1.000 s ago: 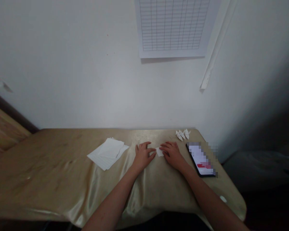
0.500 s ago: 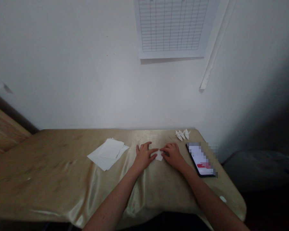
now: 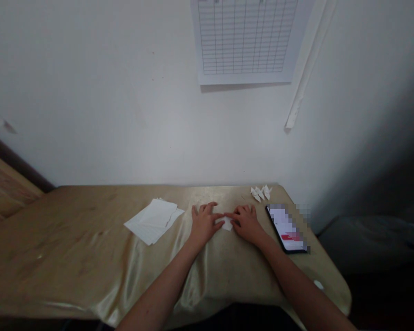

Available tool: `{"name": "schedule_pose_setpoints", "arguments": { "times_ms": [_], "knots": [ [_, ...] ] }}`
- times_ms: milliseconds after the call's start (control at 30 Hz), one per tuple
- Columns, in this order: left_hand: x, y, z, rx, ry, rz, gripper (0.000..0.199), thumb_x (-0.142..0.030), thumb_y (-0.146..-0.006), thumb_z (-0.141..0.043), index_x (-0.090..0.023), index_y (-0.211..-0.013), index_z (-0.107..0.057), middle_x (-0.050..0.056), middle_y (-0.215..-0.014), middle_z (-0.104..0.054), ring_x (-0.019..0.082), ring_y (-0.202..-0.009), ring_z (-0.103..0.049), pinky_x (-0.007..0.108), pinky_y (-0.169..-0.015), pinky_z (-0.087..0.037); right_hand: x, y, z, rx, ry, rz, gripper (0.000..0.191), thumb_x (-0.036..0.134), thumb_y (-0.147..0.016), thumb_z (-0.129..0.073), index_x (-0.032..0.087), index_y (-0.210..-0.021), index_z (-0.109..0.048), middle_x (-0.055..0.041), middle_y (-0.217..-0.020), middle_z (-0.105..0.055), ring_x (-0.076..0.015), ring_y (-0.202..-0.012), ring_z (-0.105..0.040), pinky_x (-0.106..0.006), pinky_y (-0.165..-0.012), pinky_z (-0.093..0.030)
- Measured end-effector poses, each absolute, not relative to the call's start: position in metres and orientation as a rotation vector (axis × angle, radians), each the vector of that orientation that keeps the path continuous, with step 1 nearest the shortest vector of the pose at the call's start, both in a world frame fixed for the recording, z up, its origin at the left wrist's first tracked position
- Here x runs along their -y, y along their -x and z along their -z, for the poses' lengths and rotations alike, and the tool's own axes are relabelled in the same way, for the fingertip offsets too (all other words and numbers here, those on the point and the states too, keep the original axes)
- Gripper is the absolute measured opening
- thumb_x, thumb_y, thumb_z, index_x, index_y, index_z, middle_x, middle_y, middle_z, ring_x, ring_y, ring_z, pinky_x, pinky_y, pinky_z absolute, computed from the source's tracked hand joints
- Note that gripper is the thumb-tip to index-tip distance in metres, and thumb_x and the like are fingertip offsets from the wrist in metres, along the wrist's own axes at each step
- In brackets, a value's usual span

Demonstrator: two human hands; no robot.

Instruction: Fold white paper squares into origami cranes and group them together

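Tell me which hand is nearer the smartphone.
Right. The right hand is just left of the smartphone; the left hand is farther left, beyond the right hand.

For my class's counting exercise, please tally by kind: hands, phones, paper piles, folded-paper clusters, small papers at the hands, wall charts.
Hands: 2, left hand and right hand
Phone: 1
Paper pile: 1
Folded-paper cluster: 1
Small paper at the hands: 1
Wall chart: 1
Total: 7
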State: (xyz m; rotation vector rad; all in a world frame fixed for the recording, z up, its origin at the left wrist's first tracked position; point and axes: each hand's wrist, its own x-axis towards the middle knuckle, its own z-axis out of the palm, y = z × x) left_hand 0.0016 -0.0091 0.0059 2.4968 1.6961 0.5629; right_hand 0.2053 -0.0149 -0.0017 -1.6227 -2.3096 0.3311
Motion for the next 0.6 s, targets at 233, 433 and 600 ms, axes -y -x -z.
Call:
{"name": "schedule_pose_setpoints", "arguments": {
  "times_ms": [233,433,600],
  "knots": [
    [0.0144,0.0051,-0.0098,-1.634,-2.463,-0.592,0.009,-0.040,-0.084,-0.076,-0.038,-0.092,-0.080,-0.001,-0.141,-0.059,0.029,-0.131,-0.051,0.072,-0.118,-0.007,0.0152,-0.2042,-0.0004,2.336,1.664,-0.327,0.043,0.028,-0.098,-0.050,0.043,-0.138,-0.058,-0.0063,-0.121,-0.060,-0.0283,-0.124,-0.045,-0.066,-0.115,-0.010],
    [0.0124,0.0049,-0.0094,-1.642,-2.419,-0.591,0.008,-0.041,-0.082,-0.078,-0.036,-0.087,-0.080,-0.001,-0.139,-0.060,0.030,-0.129,-0.051,0.073,-0.117,-0.007,0.0160,-0.2060,0.0013,2.293,1.639,-0.308,0.038,0.028,-0.097,-0.053,0.038,-0.132,-0.064,-0.0075,-0.119,-0.061,-0.0288,-0.123,-0.047,-0.068,-0.115,-0.011],
    [0.0117,0.0043,-0.0087,-1.653,-2.411,-0.582,0.009,-0.041,-0.080,-0.079,-0.035,-0.086,-0.080,-0.001,-0.138,-0.061,0.032,-0.130,-0.051,0.073,-0.117,-0.006,0.0164,-0.2089,-0.0005,2.233,1.676,-0.269,0.028,0.037,-0.095,-0.060,0.038,-0.120,-0.072,-0.0073,-0.113,-0.064,-0.0291,-0.120,-0.050,-0.068,-0.115,-0.009]
  ]
}}
